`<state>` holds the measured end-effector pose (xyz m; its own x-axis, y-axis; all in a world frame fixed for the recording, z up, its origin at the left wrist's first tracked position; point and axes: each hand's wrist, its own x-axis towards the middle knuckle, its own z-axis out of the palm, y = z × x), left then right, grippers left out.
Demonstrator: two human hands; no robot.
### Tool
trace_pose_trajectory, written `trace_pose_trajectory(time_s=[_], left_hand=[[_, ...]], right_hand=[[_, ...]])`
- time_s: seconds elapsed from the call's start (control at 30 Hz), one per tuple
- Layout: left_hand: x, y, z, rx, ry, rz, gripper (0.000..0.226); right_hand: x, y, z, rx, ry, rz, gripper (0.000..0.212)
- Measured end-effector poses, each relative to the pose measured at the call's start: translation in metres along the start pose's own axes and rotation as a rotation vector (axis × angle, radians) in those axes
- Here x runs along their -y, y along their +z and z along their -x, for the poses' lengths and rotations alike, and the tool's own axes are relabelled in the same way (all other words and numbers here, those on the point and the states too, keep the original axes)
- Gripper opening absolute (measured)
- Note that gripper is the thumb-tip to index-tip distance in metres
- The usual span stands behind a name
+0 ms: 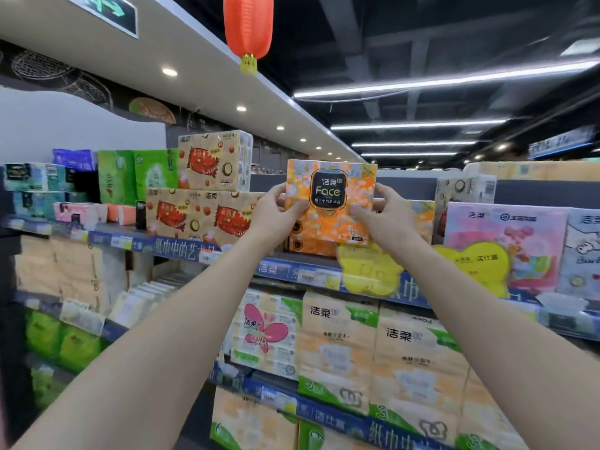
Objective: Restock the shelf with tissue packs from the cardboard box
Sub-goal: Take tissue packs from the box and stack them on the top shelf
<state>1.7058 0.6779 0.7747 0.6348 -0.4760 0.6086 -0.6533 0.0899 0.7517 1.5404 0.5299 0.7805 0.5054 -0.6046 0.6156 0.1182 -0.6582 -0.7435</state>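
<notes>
Orange tissue pack [331, 203], patterned with pale blue and white blotches, black rounded label in the middle reading "Face" with Chinese characters above and below. Wrapped in glossy plastic, front face turned to the camera, held upright and roughly level. Raised up at the top shelf [292, 271], above its blue edge strip, in front of another orange pack [311, 246] already lying there; whether touching it could not be told. Held between both hands, arms stretched out and up. Left hand [276, 212] clamped on the pack's left edge, thumb on the front, fingers wrapped behind. Right hand [380, 212] clamped on the right edge, thumb pressed across the front lower part, fingers behind. Each grip closed on the pack, pack centred between the two. Beige packs with red print [201, 206] stacked to the left on the same shelf, pink pack [506, 241] to the right. Yellow tags [367, 271] hung on the shelf edge below the pack. Red lantern [248, 27] overhead.
</notes>
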Motion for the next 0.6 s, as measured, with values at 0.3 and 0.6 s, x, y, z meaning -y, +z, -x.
trace_pose_trajectory(time_s=[0.3,0.6], left_hand=[[0.031,-0.012,-0.052,0.060,0.043,-0.046,0.037],[0.042,-0.007,-0.065,-0.022,0.077,-0.366,0.046]], right_hand=[[-0.001,0.034,-0.030,-0.070,0.025,0.109,0.048],[-0.019,0.054,-0.047,-0.172,0.075,0.260,0.053]])
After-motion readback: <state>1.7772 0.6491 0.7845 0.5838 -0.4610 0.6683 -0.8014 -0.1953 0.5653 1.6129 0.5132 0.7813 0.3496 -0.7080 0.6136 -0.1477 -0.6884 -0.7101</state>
